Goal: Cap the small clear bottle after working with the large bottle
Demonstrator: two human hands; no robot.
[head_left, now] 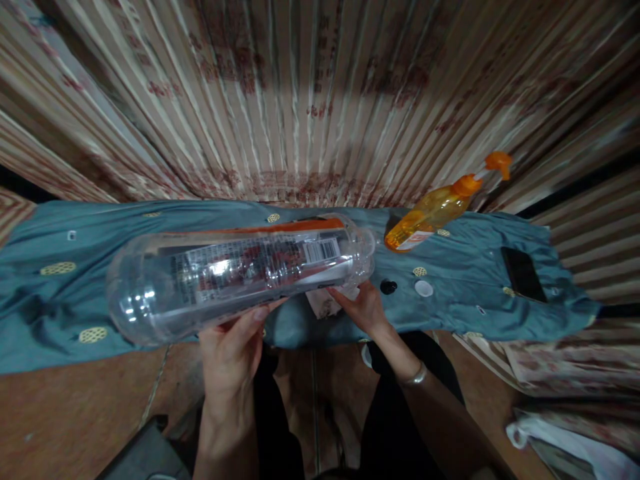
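Note:
A large clear plastic bottle (240, 273) with a printed label and barcode lies sideways in the air over the cloth-covered surface, its base to the left. My left hand (235, 347) grips it from below near the middle, thumb along its side. Under the bottle's right end, my right hand (365, 308) has its fingers closed on a pale crumpled tissue or cloth (323, 305); part of these fingers is hidden behind the bottle. Just right of that hand sit a small black cap (389, 287) and a white round disc (424, 288).
An orange spray bottle (435, 213) stands behind, to the right. A dark phone (523, 274) lies at the right on the teal patterned cloth (465, 267). Pleated curtains (290, 100) hang close behind the surface. A grey object (145, 453) is at the lower left.

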